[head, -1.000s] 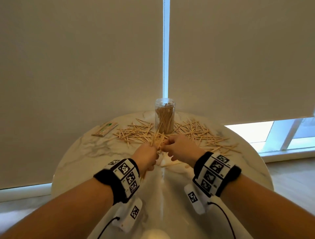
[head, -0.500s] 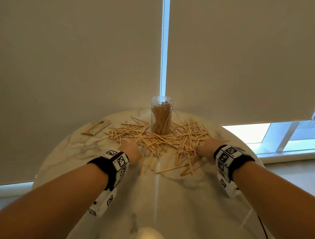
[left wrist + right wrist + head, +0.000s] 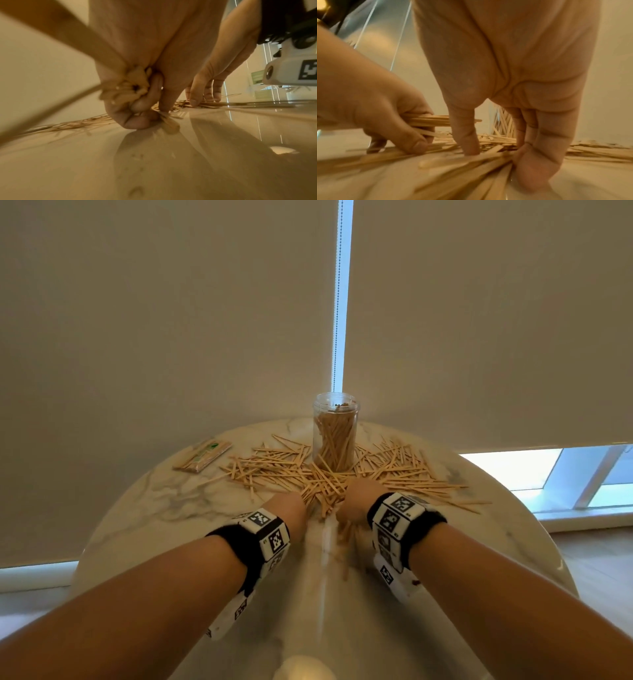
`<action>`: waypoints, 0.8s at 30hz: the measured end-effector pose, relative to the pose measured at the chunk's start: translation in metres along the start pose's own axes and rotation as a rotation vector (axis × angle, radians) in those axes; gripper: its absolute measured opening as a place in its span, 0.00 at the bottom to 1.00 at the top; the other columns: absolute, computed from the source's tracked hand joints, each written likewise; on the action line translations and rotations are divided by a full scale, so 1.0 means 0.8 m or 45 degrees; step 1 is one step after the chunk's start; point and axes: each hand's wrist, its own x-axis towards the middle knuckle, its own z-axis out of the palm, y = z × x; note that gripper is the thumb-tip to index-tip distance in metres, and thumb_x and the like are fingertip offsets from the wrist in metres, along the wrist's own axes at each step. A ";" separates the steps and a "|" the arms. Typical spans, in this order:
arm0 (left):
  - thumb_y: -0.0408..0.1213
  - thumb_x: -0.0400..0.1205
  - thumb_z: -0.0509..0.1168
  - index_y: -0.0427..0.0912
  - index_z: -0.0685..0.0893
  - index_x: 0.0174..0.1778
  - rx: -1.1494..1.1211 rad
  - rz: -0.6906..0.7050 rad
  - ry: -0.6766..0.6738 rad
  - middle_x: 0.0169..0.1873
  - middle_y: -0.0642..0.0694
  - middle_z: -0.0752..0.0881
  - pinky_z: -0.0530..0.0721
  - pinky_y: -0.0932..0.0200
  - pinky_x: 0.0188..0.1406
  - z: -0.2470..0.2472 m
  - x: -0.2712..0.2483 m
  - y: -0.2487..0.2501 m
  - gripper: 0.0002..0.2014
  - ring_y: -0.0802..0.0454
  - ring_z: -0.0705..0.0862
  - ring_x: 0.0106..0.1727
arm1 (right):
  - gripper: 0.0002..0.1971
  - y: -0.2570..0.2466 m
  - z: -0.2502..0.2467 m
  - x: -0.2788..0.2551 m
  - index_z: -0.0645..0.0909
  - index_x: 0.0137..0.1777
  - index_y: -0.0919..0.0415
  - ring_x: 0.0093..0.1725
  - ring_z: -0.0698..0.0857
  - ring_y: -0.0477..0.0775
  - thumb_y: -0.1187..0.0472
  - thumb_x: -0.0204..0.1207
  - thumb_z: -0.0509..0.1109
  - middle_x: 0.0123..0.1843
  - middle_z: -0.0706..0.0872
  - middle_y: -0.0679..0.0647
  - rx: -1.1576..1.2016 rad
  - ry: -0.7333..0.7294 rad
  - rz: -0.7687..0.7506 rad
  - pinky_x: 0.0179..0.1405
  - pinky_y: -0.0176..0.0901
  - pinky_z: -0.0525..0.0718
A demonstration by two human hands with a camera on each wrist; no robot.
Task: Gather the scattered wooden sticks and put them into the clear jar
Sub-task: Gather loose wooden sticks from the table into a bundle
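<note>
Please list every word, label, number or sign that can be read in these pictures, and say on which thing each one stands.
No text can be read.
Packet at the table's far left: a green mark, print too small to read.
Wrist bands: black and white square code patterns; tiny characters beside them too small to read.
Clear jar: no label visible.

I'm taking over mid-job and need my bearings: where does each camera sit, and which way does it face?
Head: worn high, facing forward and down at the table, jar and sticks; both forearms show.
Left wrist: low over the tabletop, looking along the left hand, which grips sticks.
Right wrist: low, looking along the right hand, fingers down in the sticks.
Shared: each wrist view also shows the other hand.
</note>
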 end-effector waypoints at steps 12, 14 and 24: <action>0.42 0.87 0.63 0.35 0.81 0.68 0.050 0.042 -0.058 0.64 0.38 0.84 0.81 0.56 0.56 -0.001 -0.025 -0.011 0.18 0.42 0.84 0.64 | 0.16 -0.007 -0.002 -0.035 0.84 0.65 0.64 0.54 0.85 0.56 0.56 0.84 0.67 0.55 0.85 0.58 -0.186 -0.014 -0.002 0.59 0.45 0.85; 0.41 0.87 0.63 0.35 0.81 0.67 0.098 0.051 -0.084 0.64 0.39 0.84 0.82 0.57 0.56 -0.001 -0.030 -0.008 0.17 0.43 0.84 0.64 | 0.16 -0.004 0.002 -0.043 0.84 0.65 0.64 0.60 0.85 0.57 0.55 0.85 0.66 0.60 0.86 0.58 -0.207 -0.030 -0.005 0.61 0.46 0.84; 0.39 0.88 0.60 0.34 0.81 0.67 0.168 0.024 -0.181 0.53 0.40 0.82 0.80 0.57 0.49 -0.011 -0.055 -0.019 0.16 0.46 0.83 0.55 | 0.16 0.008 0.009 -0.065 0.84 0.65 0.65 0.49 0.79 0.56 0.56 0.84 0.66 0.51 0.80 0.56 -0.264 -0.124 -0.002 0.49 0.44 0.79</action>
